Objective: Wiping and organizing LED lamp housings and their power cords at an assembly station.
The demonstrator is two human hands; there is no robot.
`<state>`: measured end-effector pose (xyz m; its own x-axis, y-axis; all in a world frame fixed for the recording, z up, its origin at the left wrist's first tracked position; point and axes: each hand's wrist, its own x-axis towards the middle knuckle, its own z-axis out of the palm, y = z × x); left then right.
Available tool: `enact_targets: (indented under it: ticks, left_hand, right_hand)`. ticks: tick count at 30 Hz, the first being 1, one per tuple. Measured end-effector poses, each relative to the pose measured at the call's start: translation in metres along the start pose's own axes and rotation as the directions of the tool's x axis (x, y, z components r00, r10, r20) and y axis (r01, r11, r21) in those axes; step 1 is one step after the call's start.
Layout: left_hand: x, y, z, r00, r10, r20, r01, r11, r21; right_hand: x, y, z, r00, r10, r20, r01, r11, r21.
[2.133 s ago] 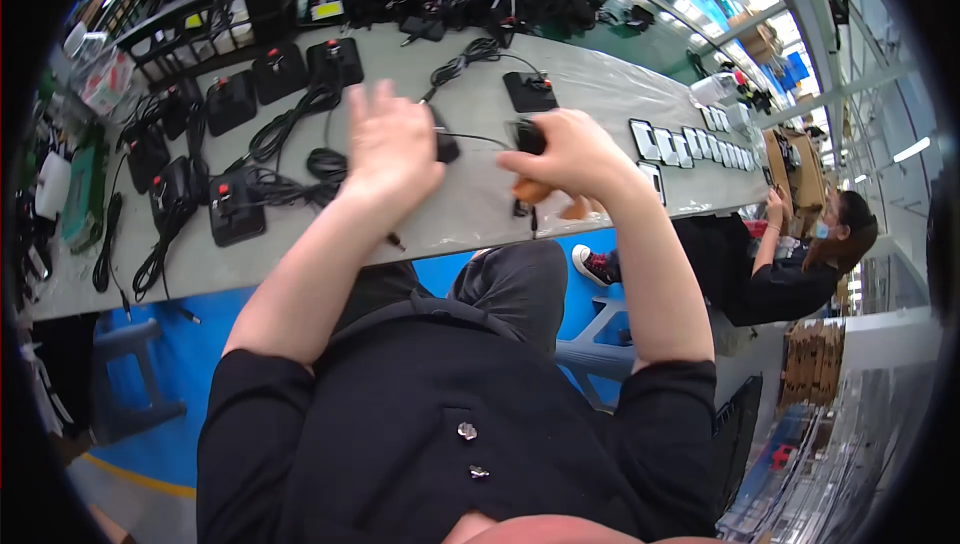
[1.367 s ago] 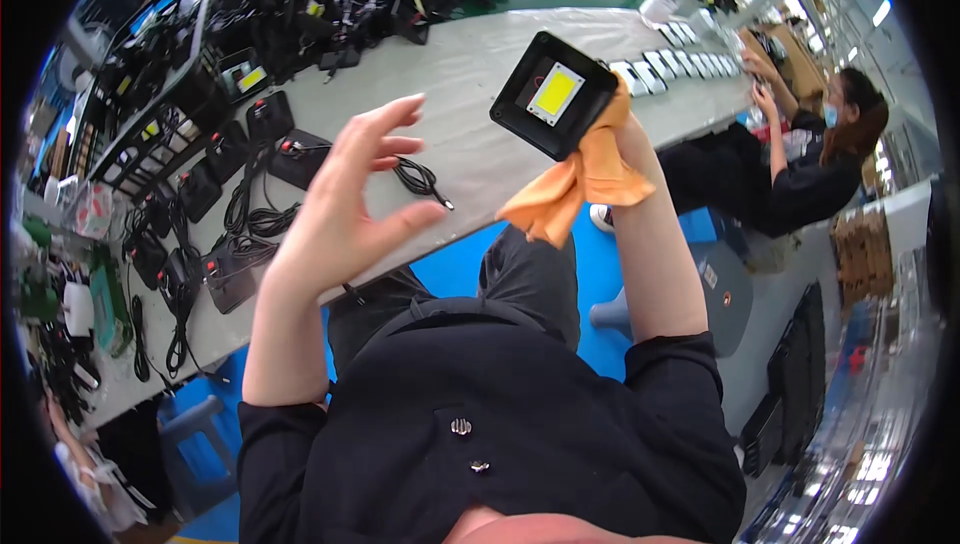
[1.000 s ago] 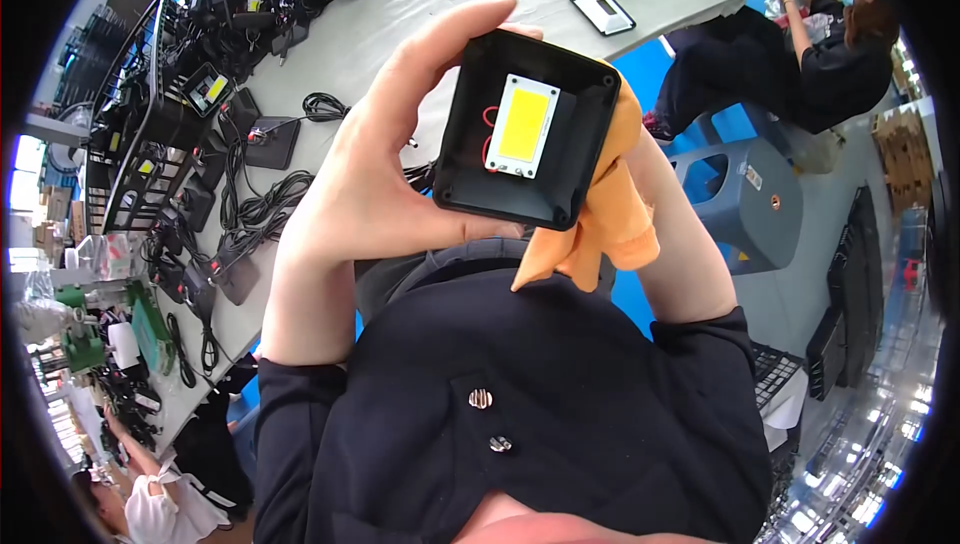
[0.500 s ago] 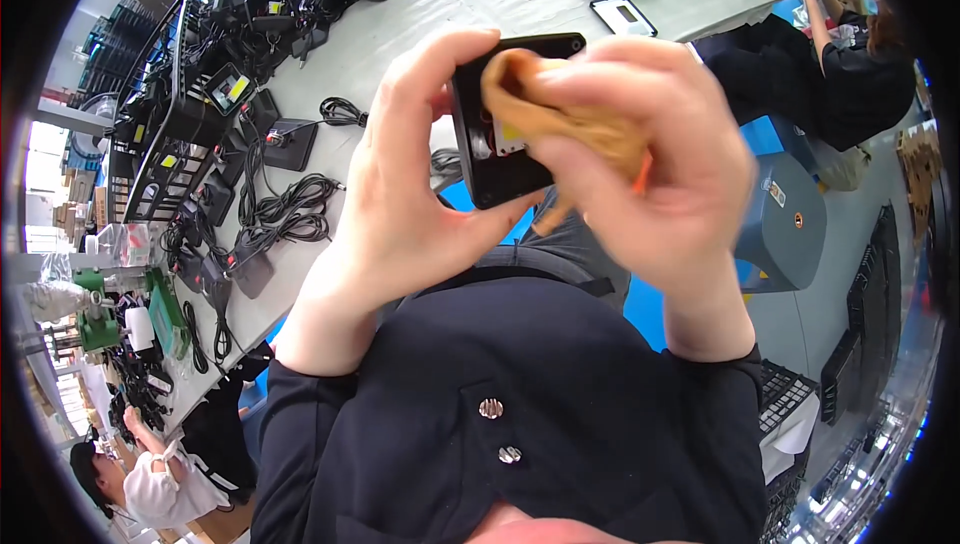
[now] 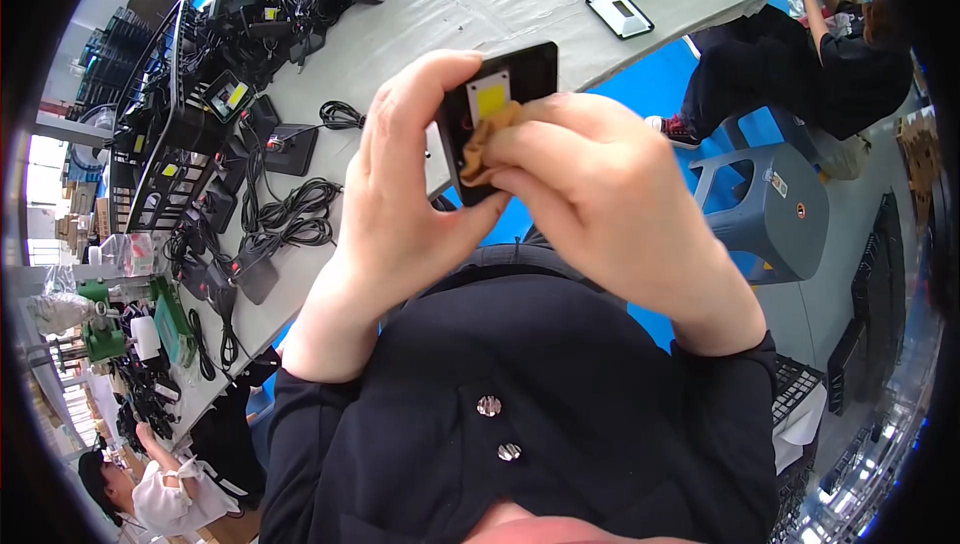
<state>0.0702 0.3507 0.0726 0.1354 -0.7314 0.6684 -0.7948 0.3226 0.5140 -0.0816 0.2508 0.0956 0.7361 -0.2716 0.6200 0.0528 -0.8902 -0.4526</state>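
My left hand (image 5: 385,184) grips a shallow black rectangular housing (image 5: 540,66) by its left edge, with the fingers at the top and the thumb along the bottom corner. The housing is tilted, its open inside facing me. A white plate with a yellow square (image 5: 490,97), like an LED panel, sits inside it. My right hand (image 5: 610,179) pinches a crumpled tan-brown cloth (image 5: 484,147) and presses it into the lower part of the housing, below the yellow square. The cloth and fingers hide the housing's lower inside.
Black lamp units with coiled cables (image 5: 290,209) and a black crate (image 5: 150,159) lie on the left of the pale workbench (image 5: 450,4). White panels with black rims (image 5: 620,16) line its far side. A grey-blue stool (image 5: 765,199) stands right; co-workers sit far right (image 5: 850,74) and lower left (image 5: 170,494).
My right hand has lowered the cloth from above the housing into its lower inside. The yellow square now shows more fully. The housing has turned and shifted slightly left.
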Motion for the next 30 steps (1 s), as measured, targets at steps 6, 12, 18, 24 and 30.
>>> enact_targets:
  ticks: [6,12,18,24,30]
  left_hand:
    - [0.007,0.006,0.002,0.999,0.052,-0.017,-0.052,0.999,-0.007]
    - [0.005,0.006,0.006,0.998,0.060,-0.018,-0.059,0.997,0.047]
    - [0.006,0.002,0.012,1.000,0.010,0.005,-0.010,1.000,0.029]
    - [0.017,0.004,0.022,1.000,0.014,-0.006,-0.014,1.000,0.013]
    - [0.018,-0.005,0.021,0.997,-0.055,0.048,0.065,0.968,-0.240]
  right_hand:
    - [0.002,0.002,0.002,0.993,-0.031,-0.117,0.014,0.989,-0.144]
    - [-0.001,0.003,-0.003,0.962,-0.072,-0.265,0.039,0.991,-0.127]
    - [-0.009,0.003,-0.001,0.998,0.068,-0.017,-0.070,0.984,-0.162]
    - [-0.004,0.021,-0.001,0.960,-0.028,-0.278,-0.013,0.989,-0.144]
    - [-0.020,0.029,-0.038,0.999,0.034,-0.003,-0.032,0.969,0.245]
